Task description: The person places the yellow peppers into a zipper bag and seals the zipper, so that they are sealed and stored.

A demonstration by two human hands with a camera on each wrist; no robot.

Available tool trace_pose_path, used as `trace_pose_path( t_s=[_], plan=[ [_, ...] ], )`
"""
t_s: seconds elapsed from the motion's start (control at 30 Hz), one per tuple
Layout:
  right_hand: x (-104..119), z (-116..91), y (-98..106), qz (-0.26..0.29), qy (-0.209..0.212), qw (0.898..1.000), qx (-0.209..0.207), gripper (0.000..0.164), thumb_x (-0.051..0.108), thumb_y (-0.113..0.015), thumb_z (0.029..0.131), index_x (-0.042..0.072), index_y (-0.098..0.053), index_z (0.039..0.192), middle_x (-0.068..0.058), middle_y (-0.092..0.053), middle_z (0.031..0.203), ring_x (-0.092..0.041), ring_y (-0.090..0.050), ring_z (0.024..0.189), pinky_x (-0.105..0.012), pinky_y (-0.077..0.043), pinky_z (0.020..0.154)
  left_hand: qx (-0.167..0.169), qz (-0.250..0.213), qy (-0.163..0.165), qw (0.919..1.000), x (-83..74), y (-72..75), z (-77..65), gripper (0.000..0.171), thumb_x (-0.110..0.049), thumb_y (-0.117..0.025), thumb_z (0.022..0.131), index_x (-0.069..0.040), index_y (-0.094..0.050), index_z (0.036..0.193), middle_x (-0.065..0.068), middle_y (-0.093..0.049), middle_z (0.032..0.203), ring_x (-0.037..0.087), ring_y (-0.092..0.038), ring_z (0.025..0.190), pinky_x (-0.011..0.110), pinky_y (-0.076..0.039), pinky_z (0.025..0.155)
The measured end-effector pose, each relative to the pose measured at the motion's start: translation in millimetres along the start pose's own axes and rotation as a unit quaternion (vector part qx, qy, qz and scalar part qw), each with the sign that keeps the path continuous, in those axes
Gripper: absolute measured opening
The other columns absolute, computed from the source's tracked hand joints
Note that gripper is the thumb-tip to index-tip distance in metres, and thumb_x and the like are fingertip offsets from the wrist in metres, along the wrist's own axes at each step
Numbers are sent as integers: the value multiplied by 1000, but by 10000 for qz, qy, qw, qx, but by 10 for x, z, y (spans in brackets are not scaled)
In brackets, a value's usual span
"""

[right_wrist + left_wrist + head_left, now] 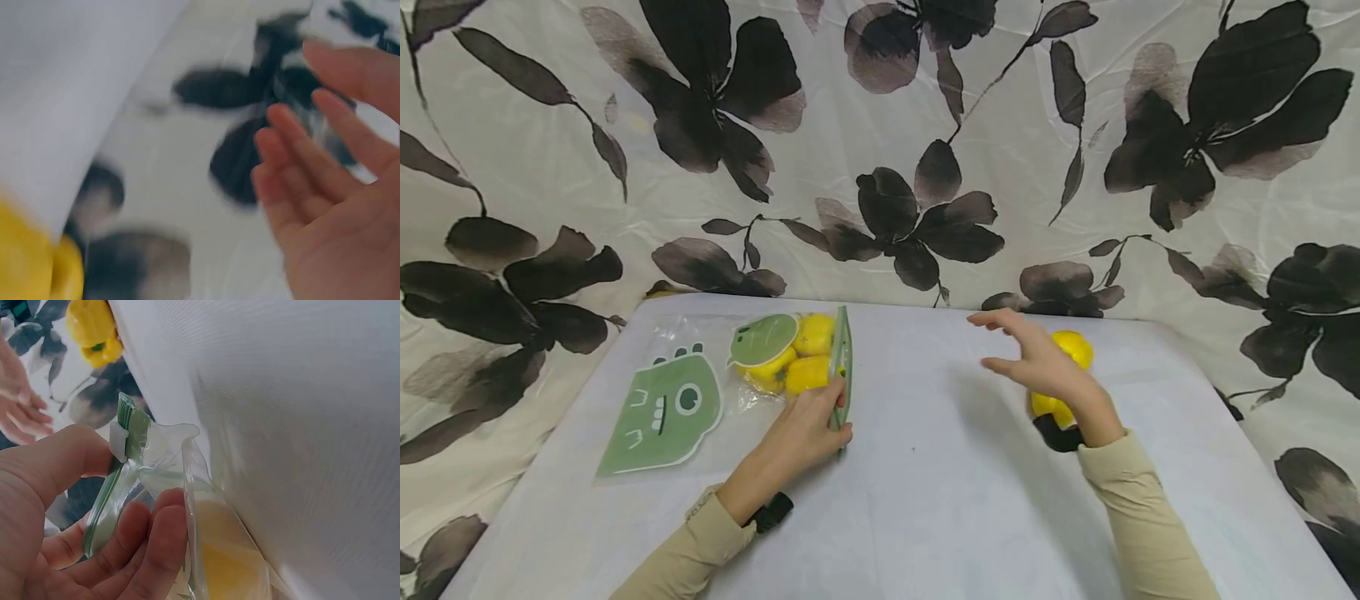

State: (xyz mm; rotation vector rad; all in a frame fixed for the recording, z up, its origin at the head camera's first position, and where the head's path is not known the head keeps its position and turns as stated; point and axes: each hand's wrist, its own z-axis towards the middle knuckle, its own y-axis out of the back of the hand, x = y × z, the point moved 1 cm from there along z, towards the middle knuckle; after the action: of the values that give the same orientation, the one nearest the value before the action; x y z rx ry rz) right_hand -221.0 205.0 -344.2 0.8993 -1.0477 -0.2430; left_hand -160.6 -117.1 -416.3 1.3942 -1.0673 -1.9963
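My left hand [805, 425] holds the green zip edge [844, 354] of a clear plastic bag. In the left wrist view, the thumb lies by a white slider [118, 441] on the zip strip, with the other fingers curled at the bag's mouth. Several yellow bell peppers [811, 373] sit inside, partly behind a green print [765, 340]. My right hand [1041, 358] hovers above the table, fingers apart and holding nothing. Beside and partly under it are more yellow bell peppers [1072, 346], which the hand and wrist partly hide.
A large green cartoon print [662, 408] on clear plastic lies flat at left; whether it belongs to the same bag, I cannot tell. White cloth covers the table [917, 517]. A flower-patterned cloth [820, 125] hangs behind its far edge. Each wrist carries a dark device [771, 512].
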Motion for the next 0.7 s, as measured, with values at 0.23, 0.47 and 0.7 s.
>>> trace_pose_path(
  t_s=[0.23, 0.47, 0.7],
  plan=[
    [-436, -469, 477, -238, -299, 9990, -243, 75, -25, -42, 65, 7, -58, 131, -15, -54, 136, -36, -44, 125, -62, -33, 97, 21, -54, 12, 10000, 1, 8, 5, 30, -2, -78, 75, -6, -51, 88, -2, -44, 61, 8, -41, 46, 20, -35, 40],
    [-902, -797, 411, -289, -414, 9985, 225, 85, -26, -39, 57, 5, -57, 133, -16, -54, 139, -32, -38, 135, -16, -24, 107, 36, -64, 11, 10000, -8, 2, 4, 30, -2, -78, 76, -5, -50, 89, -1, -43, 61, 9, -41, 46, 21, -35, 40],
    [-963, -887, 293, -267, -491, 9977, 386, 82, -29, -45, 60, 6, -57, 134, -16, -54, 139, -35, -37, 135, -9, -19, 104, 84, -166, 59, 9998, -12, 8, -1, 30, -2, -78, 76, -5, -51, 90, -2, -44, 60, 8, -41, 45, 21, -36, 40]
  ],
)
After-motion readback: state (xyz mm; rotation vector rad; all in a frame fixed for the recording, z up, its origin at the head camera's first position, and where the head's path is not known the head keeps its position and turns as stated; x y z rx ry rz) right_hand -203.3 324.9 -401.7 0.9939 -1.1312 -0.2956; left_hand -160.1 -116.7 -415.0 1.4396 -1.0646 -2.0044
